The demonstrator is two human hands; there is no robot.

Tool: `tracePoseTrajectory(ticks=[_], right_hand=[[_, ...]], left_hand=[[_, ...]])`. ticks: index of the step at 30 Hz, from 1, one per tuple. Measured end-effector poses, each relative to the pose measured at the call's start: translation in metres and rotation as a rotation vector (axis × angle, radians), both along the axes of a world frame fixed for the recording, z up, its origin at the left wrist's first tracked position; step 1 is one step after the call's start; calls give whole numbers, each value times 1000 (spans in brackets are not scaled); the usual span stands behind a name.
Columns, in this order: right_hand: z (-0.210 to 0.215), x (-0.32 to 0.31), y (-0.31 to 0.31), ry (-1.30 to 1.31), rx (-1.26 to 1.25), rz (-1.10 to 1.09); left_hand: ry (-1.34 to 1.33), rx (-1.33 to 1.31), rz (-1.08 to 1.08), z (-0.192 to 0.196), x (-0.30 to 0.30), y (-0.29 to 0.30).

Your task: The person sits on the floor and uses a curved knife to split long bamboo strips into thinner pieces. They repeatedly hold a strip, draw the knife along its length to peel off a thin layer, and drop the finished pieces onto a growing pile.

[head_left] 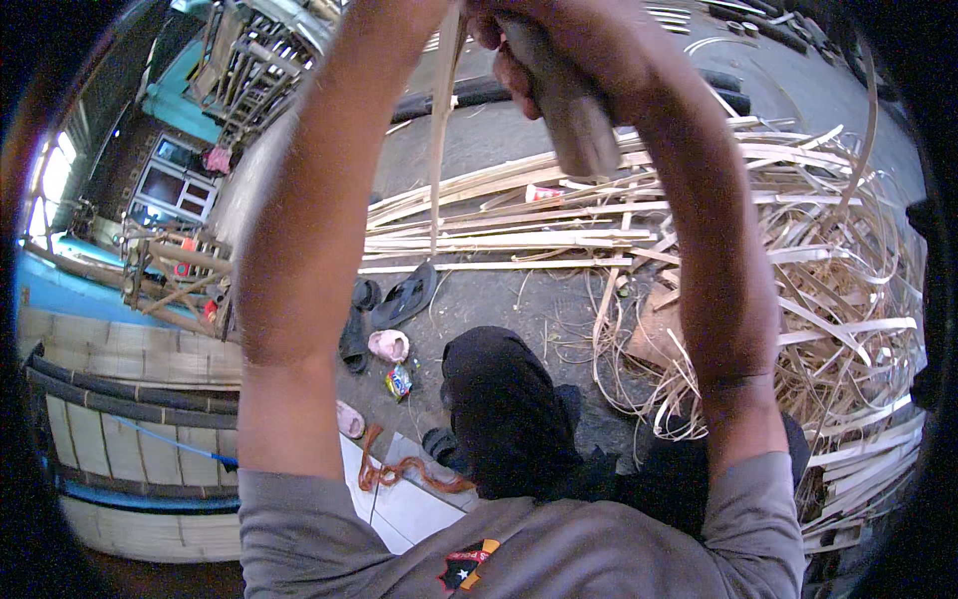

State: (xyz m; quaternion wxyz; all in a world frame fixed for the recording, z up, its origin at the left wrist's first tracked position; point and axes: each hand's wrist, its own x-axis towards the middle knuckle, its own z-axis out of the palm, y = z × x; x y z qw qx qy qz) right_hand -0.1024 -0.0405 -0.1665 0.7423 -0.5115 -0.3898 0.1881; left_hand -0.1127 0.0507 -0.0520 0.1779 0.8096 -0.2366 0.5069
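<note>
1. Right hand (519, 55) is gripping the handle of a heavy blade tool (569, 110), fingers wrapped tight, up near the top edge of view.
2. Left hand is running out of view at the top; can't tell how far it's closed. It's seemingly steadying the bamboo strip (439, 130), which is hanging near vertical just left of the tool.
3. Strip is looking thin, light and springy: stiff along the grain, likely to split, edges probably sharp. Best gripped on the flat faces near the top, clear of the blade.
4. Below the strip: split slats (499, 240) lying on the floor (519, 309).
5. Right of the strip: a tangle of curled shavings (838, 299).
6. Lower left of the strip: sandals (404, 298), and a woven panel (120, 349) further left.
</note>
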Motion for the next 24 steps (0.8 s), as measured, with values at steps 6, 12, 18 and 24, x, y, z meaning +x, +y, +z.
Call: tracePoseTrajectory(ticks=[6, 12, 18, 24], right_hand=[[-15, 12, -34, 40, -28, -37], [-71, 43, -47, 239, 74, -160], [-86, 54, -57, 293, 117, -96], [-83, 24, -12, 198, -191, -30]], left_hand=[[196, -533, -247, -51, 18, -5], [33, -918, -381, -57, 34, 8], [4, -908, -520, -62, 49, 7], [7, -432, -230, -69, 76, 0]])
